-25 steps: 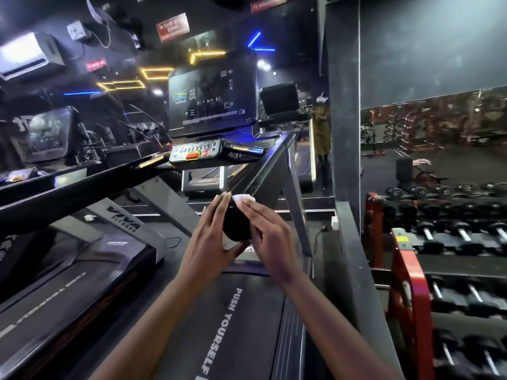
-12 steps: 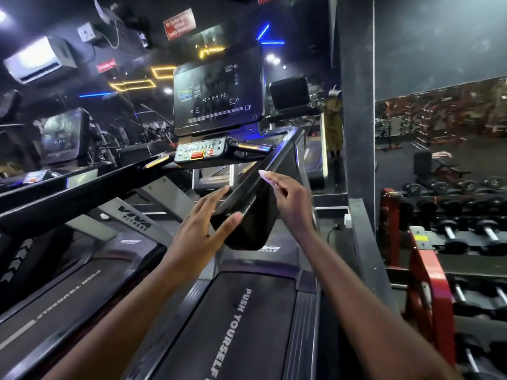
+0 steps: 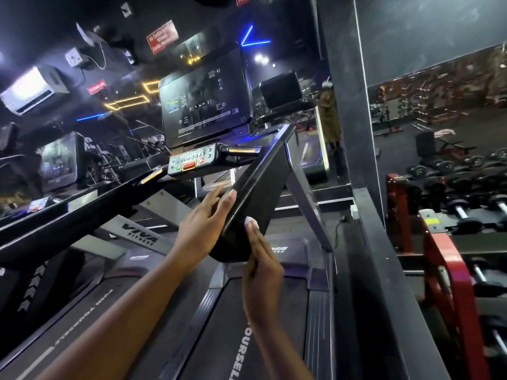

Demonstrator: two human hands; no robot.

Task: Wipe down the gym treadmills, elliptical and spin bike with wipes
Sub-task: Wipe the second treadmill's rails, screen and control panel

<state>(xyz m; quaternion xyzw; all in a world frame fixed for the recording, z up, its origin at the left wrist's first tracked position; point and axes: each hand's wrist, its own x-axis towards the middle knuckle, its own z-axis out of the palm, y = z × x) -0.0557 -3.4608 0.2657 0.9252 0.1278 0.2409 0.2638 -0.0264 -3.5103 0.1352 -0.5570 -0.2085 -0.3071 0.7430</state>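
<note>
Head view: left hand (image 3: 203, 223), right hand (image 3: 262, 259) with wipe (image 3: 251, 222), against treadmill handrail (image 3: 260, 182).

Commercial gym, cardio row. Evidence: treadmill (image 3: 274, 187) w/ big console screen (image 3: 204, 105) + button panel (image 3: 192, 161), belt (image 3: 269, 338) printed "…YOURSELF", "VIVA FITNESS" logo (image 3: 140, 235) on the next machine's upright. 2nd screen (image 3: 59, 160) further left. Right side: red rack (image 3: 441, 259) loaded w/ dumbbells (image 3: 463, 212), more racks in bg. Dark ceiling w/ blue/yellow LED strips (image 3: 253, 41), wall AC unit (image 3: 33, 89).
</note>
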